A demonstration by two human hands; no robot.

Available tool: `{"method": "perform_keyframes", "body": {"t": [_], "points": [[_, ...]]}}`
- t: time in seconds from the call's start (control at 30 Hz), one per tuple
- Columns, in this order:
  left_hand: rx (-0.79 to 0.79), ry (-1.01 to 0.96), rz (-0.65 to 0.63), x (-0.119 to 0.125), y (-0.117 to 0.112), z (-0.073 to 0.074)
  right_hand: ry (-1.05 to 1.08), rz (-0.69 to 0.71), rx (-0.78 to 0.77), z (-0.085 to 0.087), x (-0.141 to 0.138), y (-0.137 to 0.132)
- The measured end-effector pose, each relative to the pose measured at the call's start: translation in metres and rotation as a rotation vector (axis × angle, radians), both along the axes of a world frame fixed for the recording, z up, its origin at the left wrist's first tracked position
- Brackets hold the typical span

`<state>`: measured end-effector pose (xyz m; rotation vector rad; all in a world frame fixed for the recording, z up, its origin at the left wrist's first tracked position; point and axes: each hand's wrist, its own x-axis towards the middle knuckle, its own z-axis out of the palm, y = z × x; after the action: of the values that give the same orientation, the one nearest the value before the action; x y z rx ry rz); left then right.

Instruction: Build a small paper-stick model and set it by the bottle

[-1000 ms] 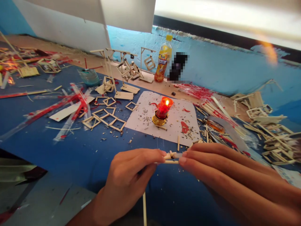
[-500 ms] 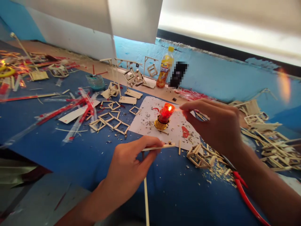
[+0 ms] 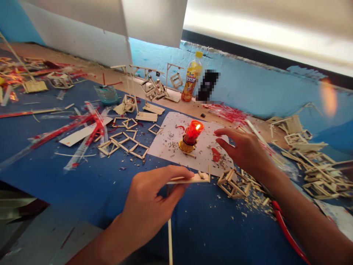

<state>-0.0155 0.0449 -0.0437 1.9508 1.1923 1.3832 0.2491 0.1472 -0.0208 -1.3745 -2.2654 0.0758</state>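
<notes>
My left hand is closed on a small wooden-stick piece, a flat slab with short bits on top, held level over the blue table. A long thin stick hangs down below that hand. To the right of a lit red candle, my right hand hovers with thumb and forefinger apart. No object shows between those fingertips, and the other fingers are partly hidden. The candle stands in a gold-coloured holder on a white paper sheet strewn with burnt bits and red wax.
Small stick frames and red glue-stick wrappers lie to the left. Behind stand a yellow-capped drink bottle and stick models. A stick cube, red-handled pliers and a stick pile are on the right.
My right hand has drawn back right and down from the flame, its thumb and forefinger parting. The piece in my left hand has tilted, showing more of its top.
</notes>
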Motion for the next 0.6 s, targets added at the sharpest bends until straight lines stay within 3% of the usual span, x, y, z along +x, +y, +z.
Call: {"method": "perform_keyframes", "body": {"t": [0.07,0.13,0.27,0.4,0.6], "points": [[0.029,0.029,-0.002,0.0,-0.001,0.001,0.159,0.015,-0.042,0.005,-0.004,-0.023],[0.033,0.04,-0.009,0.001,-0.003,0.002,0.377,0.153,-0.14,0.011,-0.009,-0.05],[0.026,0.003,-0.049,0.003,-0.005,0.002,0.502,0.312,-0.141,0.015,-0.021,-0.09],[0.023,-0.025,-0.099,0.003,-0.008,-0.001,0.542,0.399,-0.118,0.011,-0.031,-0.095],[0.046,-0.043,-0.137,0.004,-0.008,-0.004,0.592,0.391,-0.154,0.013,-0.035,-0.09]]}}
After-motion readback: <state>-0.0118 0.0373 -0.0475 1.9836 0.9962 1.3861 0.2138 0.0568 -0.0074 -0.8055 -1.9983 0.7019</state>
